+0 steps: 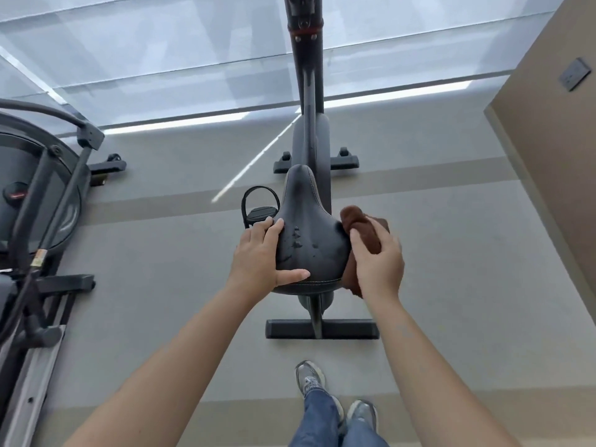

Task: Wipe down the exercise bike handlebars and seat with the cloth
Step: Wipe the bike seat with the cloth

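While the left hand point(258, 253) lies with straight fingers along the nine o'clock side of the black padded saddle seat point(309, 221), thumb stretched across its rear edge, the right hand point(377, 262) grips a bunched brown cloth point(358, 221) against the seat's three o'clock edge. Beads of liquid point(298, 238) sit on the middle of the seat, so the seat wipe appears to be the step in hand.

To do it well, the cloth should probably be flattened into a pad instead of a wad. It can then be drawn from three o'clock across the wet patch toward nine in overlapping strokes, then run up the narrow nose at twelve. The bracing hand steadies the saddle usefully, yet it covers part of the surface and would need to shift for that side to be reached. The stitched rear rim at six o'clock also deserves a pass.

The dark grey exercise bike frame point(309, 130) runs up to twelve o'clock; its handlebars lie beyond the view.

No brand or writing can be read. A red-marked disc point(16, 195) and a small yellowish tag point(38, 258) on the neighbouring grey machine point(48, 156) at nine o'clock may carry print, but both are too blurred to tell.
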{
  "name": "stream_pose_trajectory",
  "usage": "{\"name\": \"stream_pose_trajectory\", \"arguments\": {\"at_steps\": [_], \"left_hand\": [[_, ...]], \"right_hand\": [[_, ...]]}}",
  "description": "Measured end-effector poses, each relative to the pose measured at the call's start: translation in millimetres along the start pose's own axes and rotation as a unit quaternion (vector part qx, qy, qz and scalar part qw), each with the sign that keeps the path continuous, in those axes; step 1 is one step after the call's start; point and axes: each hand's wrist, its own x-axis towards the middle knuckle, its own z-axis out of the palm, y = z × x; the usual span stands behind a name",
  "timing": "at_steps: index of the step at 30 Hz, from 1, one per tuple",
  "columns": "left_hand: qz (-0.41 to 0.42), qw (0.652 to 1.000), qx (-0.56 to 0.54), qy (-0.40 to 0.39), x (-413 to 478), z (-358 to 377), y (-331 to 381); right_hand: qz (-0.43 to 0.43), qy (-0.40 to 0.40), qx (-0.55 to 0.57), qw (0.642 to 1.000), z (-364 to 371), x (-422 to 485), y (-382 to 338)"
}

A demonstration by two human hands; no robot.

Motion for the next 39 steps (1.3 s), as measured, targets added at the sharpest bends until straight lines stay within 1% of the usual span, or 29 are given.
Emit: {"name": "stream_pose_trajectory", "arguments": {"at_steps": [1, 2, 3, 4, 6, 9, 10, 11, 13, 16, 19, 22, 26, 30, 32, 34, 35, 37, 39], "left_hand": [[0.0, 1.0, 0.002, 0.0, 0.6, 0.3, 0.1], [0.0, 1.0, 0.005, -0.001, 0.6, 0.7, 0.2], [-0.001, 1.0, 0.006, -0.002, 0.4, 1.5, -0.2], [-0.001, 1.0, 0.004, 0.0, 0.2, 2.8, -0.9], [0.003, 1.0, 0.0, 0.005, 0.0, 4.1, -0.9], [0.011, 1.0, -0.004, 0.008, 1.7, 4.5, -2.2], [0.014, 1.0, -0.006, 0.011, 1.9, 4.6, -2.6], [0.017, 1.0, -0.008, 0.015, 1.6, 5.1, -2.7], [0.022, 0.999, -0.013, 0.023, 1.3, 7.2, -3.0], [0.028, 0.999, -0.008, 0.024, 1.2, 9.2, -5.2], [0.045, 0.999, -0.006, 0.024, 2.2, 7.4, -7.6], [0.094, 0.996, 0.008, 0.0, 3.8, 2.4, -13.8], [0.174, 0.982, 0.01, -0.069, 15.5, -11.7, -35.3], [0.254, 0.959, 0.002, -0.126, 32.0, -26.9, -53.9], [0.288, 0.944, 0.019, -0.16, 45.7, -36.1, -58.8], [0.331, 0.924, 0.06, -0.182, 62.5, -45.4, -62.1], [0.362, 0.911, 0.079, -0.182, 71.4, -49.3, -62.9], [0.429, 0.88, 0.116, -0.165, 88.1, -55.1, -61.7], [0.488, 0.844, 0.156, -0.158, 106.3, -57.3, -56.6]], "right_hand": [[0.011, 0.063, 0.027, 0.998, 5.9, -20.3, 5.5], [0.015, 0.106, 0.052, 0.993, 11.2, -37.6, 9.6], [0.012, 0.126, 0.065, 0.99, 13.8, -48.6, 11.9], [0.006, 0.125, 0.068, 0.99, 13.3, -50.8, 13.1], [0.002, 0.074, 0.045, 0.996, 3.7, -35.0, 11.1], [0.008, -0.039, -0.014, 0.999, -13.9, 2.5, 1.3], [0.013, -0.059, -0.019, 0.998, -14.9, 10.2, -3.0], [0.016, -0.061, -0.018, 0.998, -13.2, 13.4, -6.3], [0.026, -0.019, 0.0, 0.999, -6.2, 8.3, -6.9], [0.055, 0.098, 0.062, 0.992, 8.2, -24.4, 2.3], [0.073, 0.218, 0.095, 0.969, 33.1, -56.0, 2.6], [0.093, 0.312, 0.104, 0.94, 61.9, -74.8, -6.6], [0.105, 0.394, 0.117, 0.906, 94.0, -84.4, -19.8], [0.09, 0.432, 0.079, 0.894, 105.0, -82.6, -19.8], [0.092, 0.429, 0.075, 0.896, 98.4, -76.3, -17.6], [0.096, 0.4, 0.073, 0.909, 83.0, -66.1, -13.5], [0.097, 0.377, 0.075, 0.918, 72.8, -59.7, -10.7], [0.098, 0.306, 0.092, 0.943, 49.0, -47.1, -9.6], [0.1, 0.254, 0.119, 0.955, 34.5, -39.7, -12.4]]}}
